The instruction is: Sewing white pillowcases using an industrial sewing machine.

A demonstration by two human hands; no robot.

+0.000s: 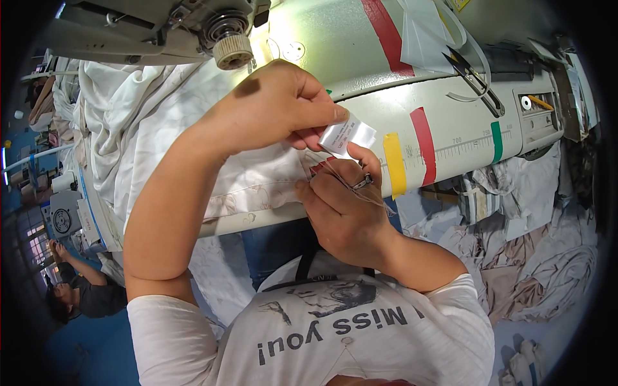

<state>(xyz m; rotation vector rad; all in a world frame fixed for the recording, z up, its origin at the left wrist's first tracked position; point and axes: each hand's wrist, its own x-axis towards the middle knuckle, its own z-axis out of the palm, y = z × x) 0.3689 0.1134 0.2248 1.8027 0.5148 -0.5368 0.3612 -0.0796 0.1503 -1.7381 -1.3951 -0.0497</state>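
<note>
Over the near edge of the pale tabletop (450, 119), the left hand (277, 106) pinches a small white printed label (347, 136) between thumb and fingertips. Just below it, the right hand (344, 206), wearing a ring (364, 182), is curled with its fingers drawn in close; one finger reaches the label's lower side, and fine threads (389, 207) trail beside the knuckles. I cannot tell what that hand grips. Beneath both wrists, white cloth (248, 170) covers the tabletop's left part, its hem along the near edge. Yellow tape (394, 164) and red tape (423, 145) stand right of the hands. Toward the right end lie black snips (475, 82); a sewing machine head (148, 29) overhangs the far left corner.
</note>
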